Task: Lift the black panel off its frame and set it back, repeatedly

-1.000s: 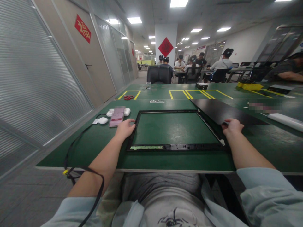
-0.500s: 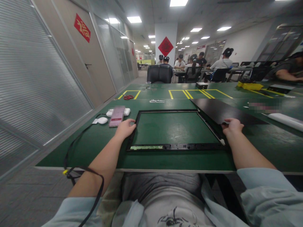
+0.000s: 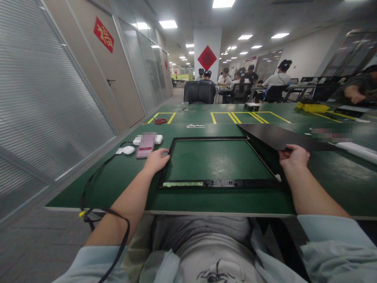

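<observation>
A black rectangular frame (image 3: 218, 183) lies flat on the green table (image 3: 132, 173) in front of me. My left hand (image 3: 155, 160) rests on the frame's left side, fingers closed over its edge. My right hand (image 3: 294, 156) pinches the near edge of a thin black panel (image 3: 273, 135), which is lifted slightly off the table just right of the frame.
A pink phone (image 3: 145, 144), white earbud cases and a white mouse (image 3: 127, 149) lie left of the frame, with a black cable (image 3: 97, 177) trailing off the table edge. Red scissors (image 3: 160, 121) and a yellow tray (image 3: 313, 107) sit farther back. Several people sit at distant tables.
My right hand has raised the near edge of the black panel a little and moved slightly right. My left hand has stayed on the frame.
</observation>
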`<move>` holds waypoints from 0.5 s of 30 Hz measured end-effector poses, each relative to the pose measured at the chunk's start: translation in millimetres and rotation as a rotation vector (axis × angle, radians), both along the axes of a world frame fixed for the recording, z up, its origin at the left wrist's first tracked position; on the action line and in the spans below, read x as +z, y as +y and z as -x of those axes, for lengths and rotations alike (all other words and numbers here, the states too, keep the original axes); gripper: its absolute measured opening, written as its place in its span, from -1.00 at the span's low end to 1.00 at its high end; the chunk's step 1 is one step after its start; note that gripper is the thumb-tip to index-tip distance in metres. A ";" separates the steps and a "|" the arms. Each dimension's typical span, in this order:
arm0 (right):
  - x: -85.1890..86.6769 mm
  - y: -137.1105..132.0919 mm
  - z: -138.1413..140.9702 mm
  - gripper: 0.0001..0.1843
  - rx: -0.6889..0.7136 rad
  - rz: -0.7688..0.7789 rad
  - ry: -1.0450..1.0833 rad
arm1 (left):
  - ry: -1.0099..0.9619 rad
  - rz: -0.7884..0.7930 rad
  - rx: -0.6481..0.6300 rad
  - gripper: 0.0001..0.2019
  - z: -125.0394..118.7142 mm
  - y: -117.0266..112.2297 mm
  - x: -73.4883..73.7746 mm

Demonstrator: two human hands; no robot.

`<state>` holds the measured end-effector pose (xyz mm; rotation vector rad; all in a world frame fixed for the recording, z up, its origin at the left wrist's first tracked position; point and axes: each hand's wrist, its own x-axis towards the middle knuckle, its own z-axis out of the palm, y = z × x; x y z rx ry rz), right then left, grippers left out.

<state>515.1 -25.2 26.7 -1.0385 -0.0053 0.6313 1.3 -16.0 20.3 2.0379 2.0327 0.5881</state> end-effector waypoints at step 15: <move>-11.1 8.8 3.6 -0.47 0.047 0.020 -0.028 | -0.009 0.012 -0.017 -0.57 0.7 -0.7 -0.3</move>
